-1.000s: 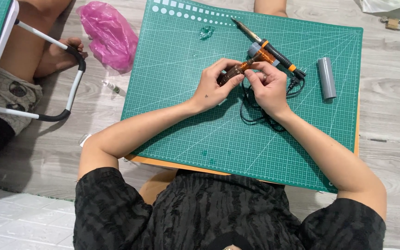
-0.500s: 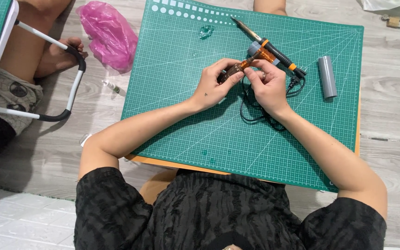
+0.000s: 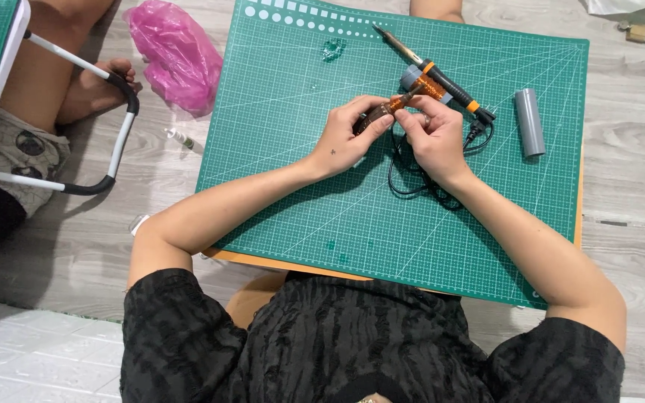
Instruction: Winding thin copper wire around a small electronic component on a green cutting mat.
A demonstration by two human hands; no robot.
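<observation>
left hand (image 3: pixel 346 136): mine, closed around a small dark cylinder (image 3: pixel 373 119), thumb and fingers wrapped over it, held just above the green cutting mat (image 3: pixel 300 194).
right hand (image 3: pixel 433 134): mine, pinching the orange-brown tape (image 3: pixel 403 99) at the cylinder's far end, fingertips pressed together; a ring showed on one finger.
held thing: cylinder sat between both hands near the middle of the mat, partly hidden by my fingers; the exact kind could not be told.
change: compared with the pictures a second and half a second back, both hands were in almost the same spot and grip; only the fingertips had shifted slightly at the taped end. My read: fine fingertip work went on in place, nothing was set down or picked up.
soldering iron (image 3: pixel 428 69): lay on the mat just beyond my right hand, tip pointing toward the top edge, black with orange bands, untouched.
tape roll (image 3: pixel 421 80): grey-blue and copper-coloured, lay under the iron's handle, touching it.
black cord (image 3: pixel 404 179): looped on the mat below my right wrist.
grey tube (image 3: pixel 529 122): lay near the mat's right edge, well apart from my hands.
pink bag (image 3: pixel 175 54): on the wood floor, left of the mat.
other person: bare legs and a hand (image 3: pixel 106 82) at far left, beside a white-framed small table (image 3: pixel 117 142); not mine.
padlock (image 3: pixel 640 32): top right on the floor.
</observation>
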